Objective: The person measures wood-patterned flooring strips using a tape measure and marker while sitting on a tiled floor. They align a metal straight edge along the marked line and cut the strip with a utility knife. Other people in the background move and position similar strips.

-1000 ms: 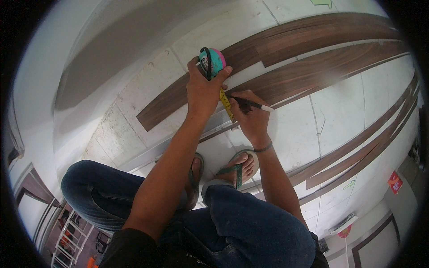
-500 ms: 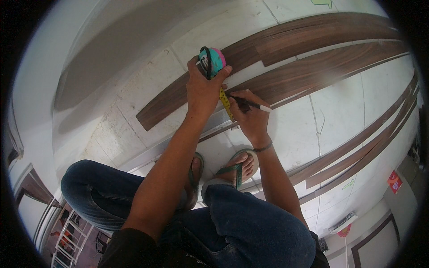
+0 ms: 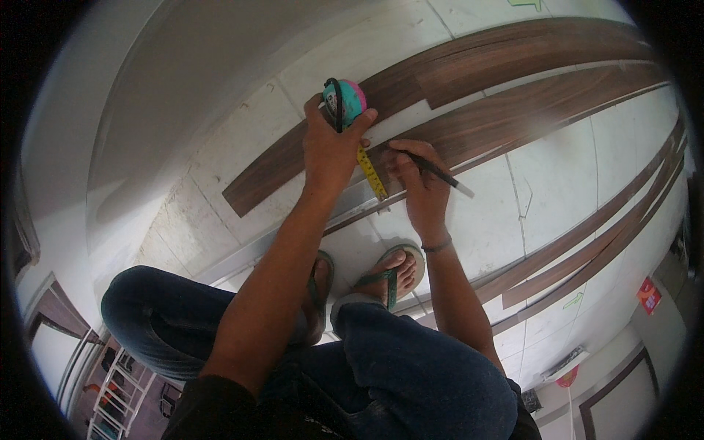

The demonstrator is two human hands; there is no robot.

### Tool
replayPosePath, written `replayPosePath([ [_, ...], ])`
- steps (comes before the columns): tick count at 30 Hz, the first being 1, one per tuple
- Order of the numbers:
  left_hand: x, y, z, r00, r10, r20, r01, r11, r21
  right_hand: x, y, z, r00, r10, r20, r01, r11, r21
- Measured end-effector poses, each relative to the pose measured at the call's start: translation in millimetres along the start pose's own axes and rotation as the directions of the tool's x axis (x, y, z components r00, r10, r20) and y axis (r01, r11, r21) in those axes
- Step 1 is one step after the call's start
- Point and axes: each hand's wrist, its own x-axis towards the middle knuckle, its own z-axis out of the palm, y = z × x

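My left hand grips a teal and pink tape measure with a black strap. Its yellow blade reaches down over a dark wood plank, its end by the plank's lower edge. My right hand holds a black marker with a pale end, just right of the blade, over that plank. Another brown plank lies above it, partly under my left hand. A metal strip lies beside the lower edge, near my sandalled feet.
More long, narrow planks lie on the white tiled floor at right. A pale wall borders the floor at upper left. My jeans-clad knees are below. A white ladder-like frame shows at lower left.
My right hand has moved slightly up and right with the marker, uncovering more of the yellow blade. My left hand and the tape measure have shifted very slightly left.
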Motion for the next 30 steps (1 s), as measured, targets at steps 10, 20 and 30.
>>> replayPosePath([
  [10,6.8,-7.8,-6.0,0.988,-0.074,0.137,0.077,0.997,-0.017,-24.3,-3.0,-24.1,0.897,-0.108,-0.428,0.161,0.983,0.088],
  [20,5.1,-6.0,-5.0,0.994,-0.057,0.096,0.056,0.998,0.015,-37.8,11.0,-20.5,0.865,-0.234,-0.444,0.061,0.927,-0.371],
  [30,4.5,-10.3,-6.5,0.993,-0.066,0.100,0.073,0.995,-0.068,-23.7,6.6,-0.7,0.897,-0.411,-0.161,0.223,0.736,-0.639],
])
